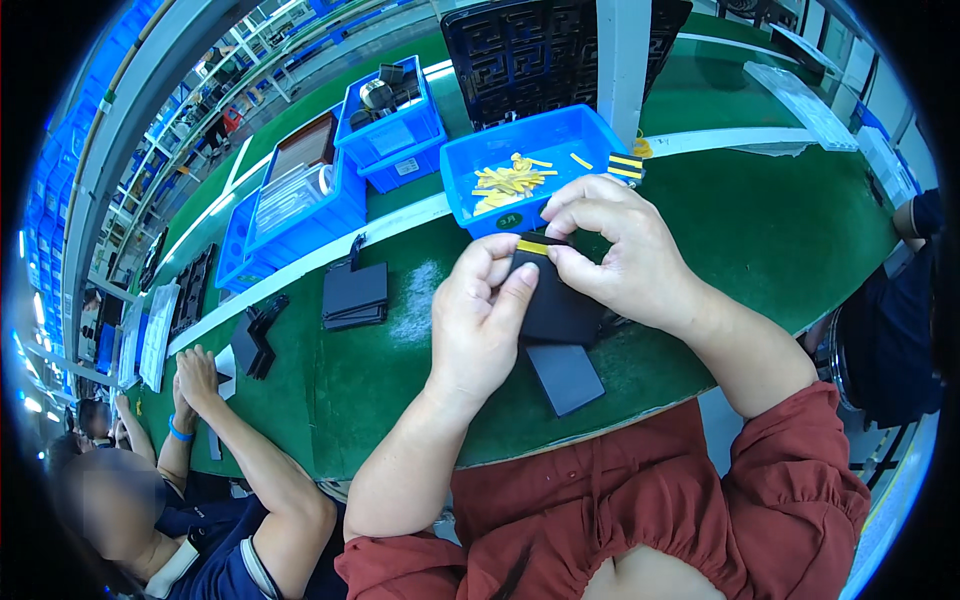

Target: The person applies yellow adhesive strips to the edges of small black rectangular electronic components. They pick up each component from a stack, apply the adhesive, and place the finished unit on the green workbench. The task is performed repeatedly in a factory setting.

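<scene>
My left hand [473, 320] grips a flat black panel [555, 308] by its left side, thumb on its face. Across the panel's upper end lies a short yellow strip [533, 247]. My right hand [625, 245] is closed at that same end, thumb against the right end of the strip and fingertips above it; exactly what they pinch is partly hidden. Below the panel, a flat dark grey piece [567, 381] lies on the green table. Just beyond my hands, a blue bin [480, 152] holds a loose pile of yellow strips [510, 182].
Stacked black panels [355, 297] and another black stack [255, 338] lie to the left. Further back stand blue crates [345, 205] and a grey post [619, 70]. A co-worker's hands [197, 380] work at the left; another person sits at the far right.
</scene>
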`<act>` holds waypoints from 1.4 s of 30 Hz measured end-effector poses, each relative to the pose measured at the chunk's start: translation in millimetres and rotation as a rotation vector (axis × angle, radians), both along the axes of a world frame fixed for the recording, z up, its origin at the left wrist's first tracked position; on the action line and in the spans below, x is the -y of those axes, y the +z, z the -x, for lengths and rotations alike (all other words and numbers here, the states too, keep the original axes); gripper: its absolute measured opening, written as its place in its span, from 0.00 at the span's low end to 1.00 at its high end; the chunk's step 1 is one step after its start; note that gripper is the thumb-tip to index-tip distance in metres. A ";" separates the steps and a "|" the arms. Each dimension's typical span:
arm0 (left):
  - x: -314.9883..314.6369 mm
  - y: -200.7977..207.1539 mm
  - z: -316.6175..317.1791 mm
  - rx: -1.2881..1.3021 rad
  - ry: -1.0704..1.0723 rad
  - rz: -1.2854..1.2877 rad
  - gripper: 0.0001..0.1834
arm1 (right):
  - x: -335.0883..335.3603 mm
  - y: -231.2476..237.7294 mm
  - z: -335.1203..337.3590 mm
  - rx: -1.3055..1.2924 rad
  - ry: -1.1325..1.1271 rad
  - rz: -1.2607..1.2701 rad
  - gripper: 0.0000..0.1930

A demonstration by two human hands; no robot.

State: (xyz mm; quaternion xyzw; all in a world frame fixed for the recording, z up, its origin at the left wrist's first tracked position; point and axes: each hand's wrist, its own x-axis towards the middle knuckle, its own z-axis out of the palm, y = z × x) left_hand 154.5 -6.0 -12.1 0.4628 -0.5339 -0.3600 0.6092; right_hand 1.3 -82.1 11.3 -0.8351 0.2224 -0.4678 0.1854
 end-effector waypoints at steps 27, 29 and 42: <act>-2.3 9.5 -2.6 -0.058 -0.064 0.079 0.14 | -10.6 -4.9 -4.7 0.147 0.036 0.347 0.09; -4.5 9.8 -4.2 0.017 -0.026 0.088 0.14 | -10.0 -3.8 -5.4 0.168 0.009 0.331 0.08; -2.3 9.0 -5.4 0.267 0.065 0.149 0.16 | -11.3 6.5 2.5 0.193 -0.040 0.239 0.07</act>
